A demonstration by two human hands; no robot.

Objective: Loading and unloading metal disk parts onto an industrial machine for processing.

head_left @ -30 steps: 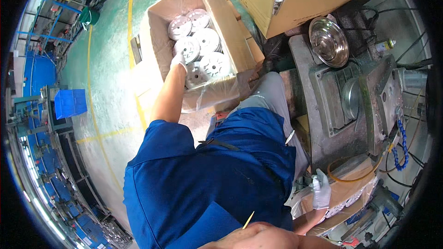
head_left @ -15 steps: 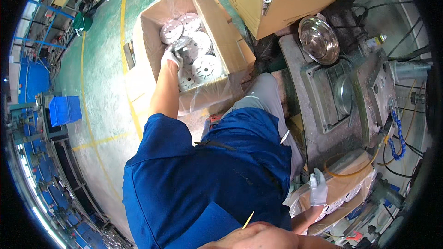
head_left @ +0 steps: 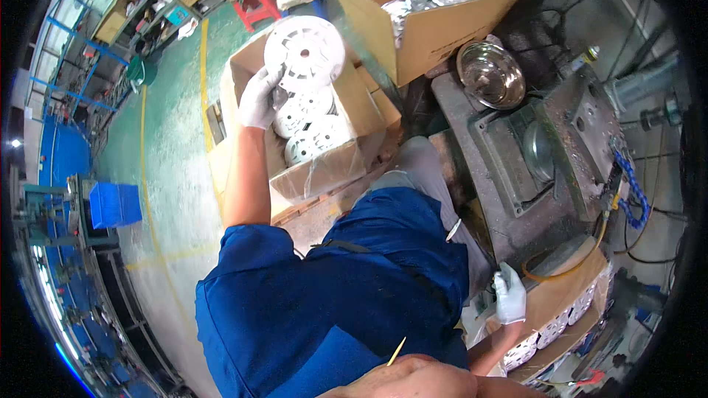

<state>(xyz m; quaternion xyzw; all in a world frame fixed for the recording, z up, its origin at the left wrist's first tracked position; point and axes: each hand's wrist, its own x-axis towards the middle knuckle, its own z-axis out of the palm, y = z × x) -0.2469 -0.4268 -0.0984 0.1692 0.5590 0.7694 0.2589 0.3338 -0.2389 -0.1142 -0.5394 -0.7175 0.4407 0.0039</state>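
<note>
My left hand (head_left: pixel 259 97), in a whitish glove, grips the lower left rim of a round silver metal disc (head_left: pixel 304 48) with a centre hole and slots around it. The disc is raised above an open cardboard box (head_left: pixel 291 186) lined with clear plastic. Several similar discs (head_left: pixel 317 136) lie stacked inside, partly hidden by the held one. My right hand (head_left: pixel 509 296), also gloved, is low on the right beside the machine's near edge. Its fingers are curled near a thin dark rod; whatever they hold cannot be made out.
A taller carton (head_left: pixel 413 48) of shiny metal parts stands at the far right. Next to it, a polished metal bowl (head_left: pixel 493 77) rests on the machine bed (head_left: pixel 472 155). Another box (head_left: pixel 560 324) with discs is near my right hand. A blue bin (head_left: pixel 116 205) is far left.
My left hand has lifted a disc out of the box, its slotted face now toward me. The view has shifted slightly. My right hand stays by the machine's edge.
</note>
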